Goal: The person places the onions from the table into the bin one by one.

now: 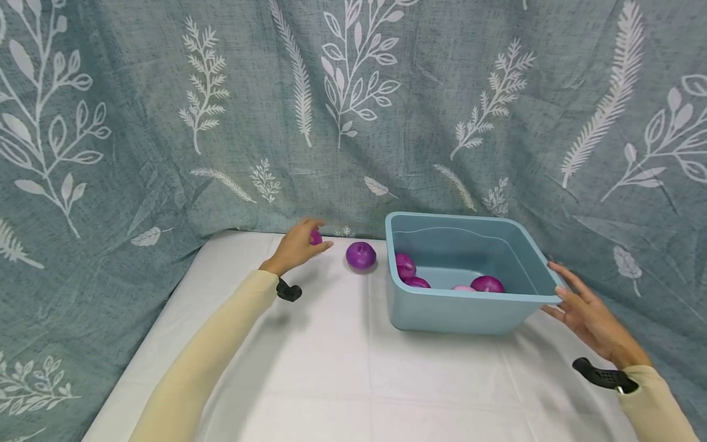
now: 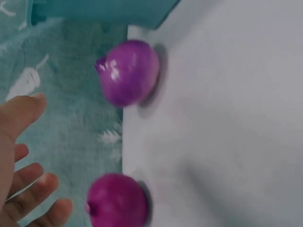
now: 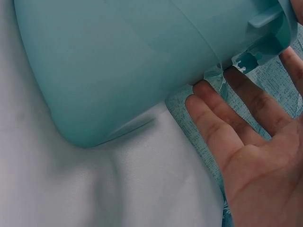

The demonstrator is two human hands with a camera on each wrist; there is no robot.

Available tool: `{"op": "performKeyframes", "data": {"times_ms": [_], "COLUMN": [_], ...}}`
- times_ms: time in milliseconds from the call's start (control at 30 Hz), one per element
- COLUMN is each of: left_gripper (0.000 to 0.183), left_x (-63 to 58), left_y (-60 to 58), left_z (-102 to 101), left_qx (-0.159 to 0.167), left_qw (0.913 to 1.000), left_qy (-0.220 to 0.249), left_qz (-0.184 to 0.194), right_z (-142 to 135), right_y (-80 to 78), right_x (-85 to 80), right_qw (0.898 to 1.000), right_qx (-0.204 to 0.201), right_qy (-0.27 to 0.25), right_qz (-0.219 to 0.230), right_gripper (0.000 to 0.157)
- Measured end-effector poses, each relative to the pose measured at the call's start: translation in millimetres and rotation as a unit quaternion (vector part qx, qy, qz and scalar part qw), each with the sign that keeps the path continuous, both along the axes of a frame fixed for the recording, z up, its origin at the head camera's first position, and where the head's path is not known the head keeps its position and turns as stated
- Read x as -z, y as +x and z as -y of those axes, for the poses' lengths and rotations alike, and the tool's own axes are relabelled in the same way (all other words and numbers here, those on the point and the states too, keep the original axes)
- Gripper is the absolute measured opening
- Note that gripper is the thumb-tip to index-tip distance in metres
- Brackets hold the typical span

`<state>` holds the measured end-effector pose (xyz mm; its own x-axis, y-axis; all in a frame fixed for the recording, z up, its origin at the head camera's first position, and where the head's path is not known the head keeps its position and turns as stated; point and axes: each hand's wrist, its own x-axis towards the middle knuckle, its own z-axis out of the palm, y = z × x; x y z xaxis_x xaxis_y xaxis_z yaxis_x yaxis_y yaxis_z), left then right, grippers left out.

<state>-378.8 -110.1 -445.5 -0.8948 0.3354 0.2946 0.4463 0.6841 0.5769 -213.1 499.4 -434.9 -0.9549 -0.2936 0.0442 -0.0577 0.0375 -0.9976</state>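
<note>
My left hand point(image 1: 298, 247) reaches over the back of the table, fingers spread and slightly bent beside a red onion point(image 1: 315, 237) partly hidden behind it. In the left wrist view, a gap shows between the fingers and that onion point(image 2: 117, 202). A second red onion point(image 1: 361, 256) sits between this hand and a blue plastic tub point(image 1: 453, 313). Several onions lie inside the tub, including a dark purple one point(image 1: 487, 284); its front wall partly hides them. My right hand point(image 1: 593, 319) touches the tub's right end near the rim with extended fingers, seen from below in the right wrist view.
A white cloth point(image 1: 331, 368) covers the table. Behind and at the sides hangs a blue-green curtain point(image 1: 420, 123) with white leaf prints, meeting the table's back edge close to the onions. Each wrist wears a black strap point(image 1: 604, 376).
</note>
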Motion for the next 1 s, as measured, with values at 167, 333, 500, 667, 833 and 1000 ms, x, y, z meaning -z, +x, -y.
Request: {"op": "performKeyframes", "data": {"times_ms": [167, 333, 500, 667, 833, 1000], "left_gripper": [0.064, 0.065, 0.070, 0.076, 0.079, 0.082], "left_x": [10.5, 21.3, 28.1, 33.2, 40.8, 45.9], "left_y": [-5.7, -10.5, -12.3, -14.8, -19.8, -24.2], "left_z": [12.7, 23.2, 29.4, 33.1, 36.0, 35.9], "left_qx": [-0.030, -0.068, -0.100, -0.114, -0.115, -0.117], "left_qw": [0.9995, 0.9974, 0.9936, 0.9913, 0.9905, 0.9894], "left_qy": [-0.008, -0.014, -0.022, -0.026, -0.033, -0.037], "left_qz": [0.012, 0.019, 0.046, 0.061, 0.067, 0.077], "right_z": [0.2, 0.9, 1.2, 0.6, -1.9, -2.8], "right_y": [0.1, -0.3, -1.0, -0.7, -0.2, -0.2], "right_x": [-1.2, -2.5, -2.1, -2.2, -1.7, -0.9], "right_qw": [1.000, 1.000, 1.000, 1.000, 1.000, 1.000], "right_qx": [-0.001, 0.007, 0.007, -0.007, -0.017, -0.005], "right_qy": [0.002, 0.007, 0.005, -0.003, -0.004, 0.007], "right_qz": [-0.001, 0.001, 0.004, -0.001, -0.003, 0.001], "right_gripper": [0.061, 0.062, 0.061, 0.061, 0.061, 0.060]}}
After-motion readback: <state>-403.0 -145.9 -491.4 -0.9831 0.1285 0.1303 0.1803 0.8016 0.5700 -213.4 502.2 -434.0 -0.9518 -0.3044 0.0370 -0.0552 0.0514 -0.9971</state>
